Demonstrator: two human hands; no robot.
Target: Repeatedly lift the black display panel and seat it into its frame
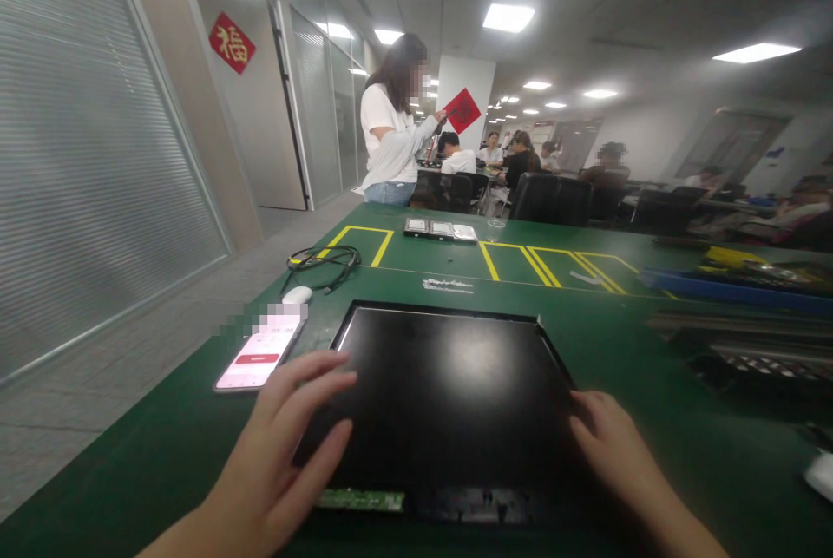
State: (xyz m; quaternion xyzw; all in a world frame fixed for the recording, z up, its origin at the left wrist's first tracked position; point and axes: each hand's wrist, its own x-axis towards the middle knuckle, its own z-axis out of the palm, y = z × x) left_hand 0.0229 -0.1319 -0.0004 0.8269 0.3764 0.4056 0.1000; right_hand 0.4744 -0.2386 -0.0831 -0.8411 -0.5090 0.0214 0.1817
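Black panel between both hands

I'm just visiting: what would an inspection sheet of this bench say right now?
Surface: green table with yellow marked boxes.
Job's things: black panel lying flat, a green circuit strip at its near edge.
Clutter: phone, lit, left of the panel; white mouse; tray of small parts at the far side.
Hands: left hand rests open on the panel's left edge; right hand rests at its right edge.
Cables: black cable, coiled loosely.
Surroundings: office; a person standing, others seated behind.
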